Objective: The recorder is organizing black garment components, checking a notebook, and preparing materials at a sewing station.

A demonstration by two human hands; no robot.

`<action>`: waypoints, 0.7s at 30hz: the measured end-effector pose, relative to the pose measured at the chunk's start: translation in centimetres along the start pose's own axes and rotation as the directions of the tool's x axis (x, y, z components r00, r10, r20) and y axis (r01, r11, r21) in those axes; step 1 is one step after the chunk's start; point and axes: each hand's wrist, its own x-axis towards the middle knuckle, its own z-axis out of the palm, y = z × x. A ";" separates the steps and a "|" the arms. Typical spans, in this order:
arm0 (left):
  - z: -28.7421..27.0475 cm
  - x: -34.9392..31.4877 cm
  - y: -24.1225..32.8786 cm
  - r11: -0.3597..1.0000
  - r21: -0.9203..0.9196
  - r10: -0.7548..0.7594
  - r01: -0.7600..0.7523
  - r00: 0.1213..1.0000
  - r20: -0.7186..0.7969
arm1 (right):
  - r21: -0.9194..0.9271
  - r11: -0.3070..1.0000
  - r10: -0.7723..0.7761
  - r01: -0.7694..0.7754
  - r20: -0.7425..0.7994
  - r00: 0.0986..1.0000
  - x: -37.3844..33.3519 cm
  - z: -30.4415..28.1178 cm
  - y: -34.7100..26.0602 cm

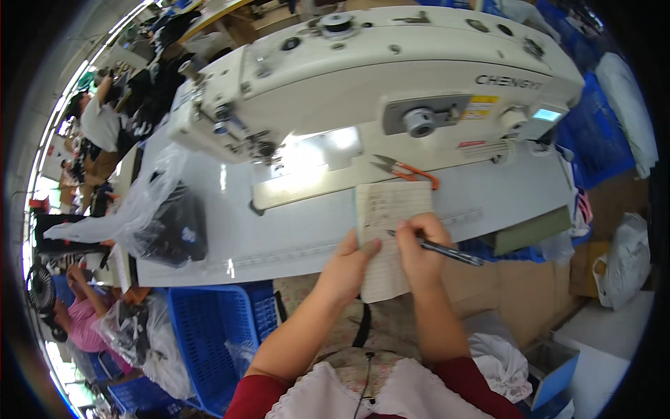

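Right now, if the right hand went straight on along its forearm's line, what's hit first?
Past the lined paper notebook at its fingers, the right hand would likely meet the metal-bladed scissors with orange handles; its height over the table is unclear.

Open tabletop [230, 234] left of notebook [386, 218] — scissors [395, 170], machine [328, 101] beyond

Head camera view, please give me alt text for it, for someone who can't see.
A person's right grip holds a dark pen to a lined notebook, held by the left grip at the near edge of a pale table. Beyond are orange-handled scissors and a white sewing machine; a blue plastic basket is at lower left.
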 end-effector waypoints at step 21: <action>0.4 0.1 -0.2 0.998 -0.017 0.066 -0.065 0.997 0.026 | -0.023 0.999 -0.040 0.043 0.111 0.993 0.3 0.0 -1.1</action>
